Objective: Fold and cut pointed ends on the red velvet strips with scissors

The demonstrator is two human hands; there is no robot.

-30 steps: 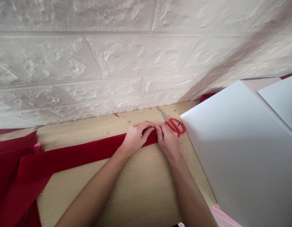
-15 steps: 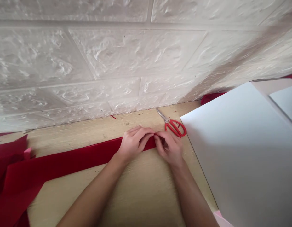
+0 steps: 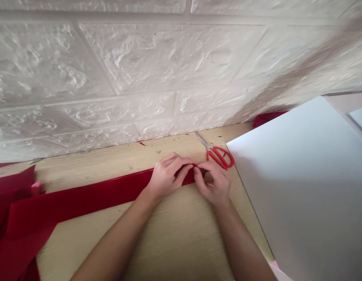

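Change: right hand (image 3: 215, 182) has drawn back from the red-handled scissors (image 3: 219, 156) and now sits just clear of them.
Red strip (image 3: 95, 193): flat across the wooden table (image 3: 175, 234), its right end between both hands.
Left hand (image 3: 165, 177): fingers together, clamped over that end.
Right hand: thumb and fingertips pinched on the same end.
Nearby: white board (image 3: 300, 187) at right.

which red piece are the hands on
The long red strip: left hand and right hand pinch its right end. The red heap at far left lies untouched.
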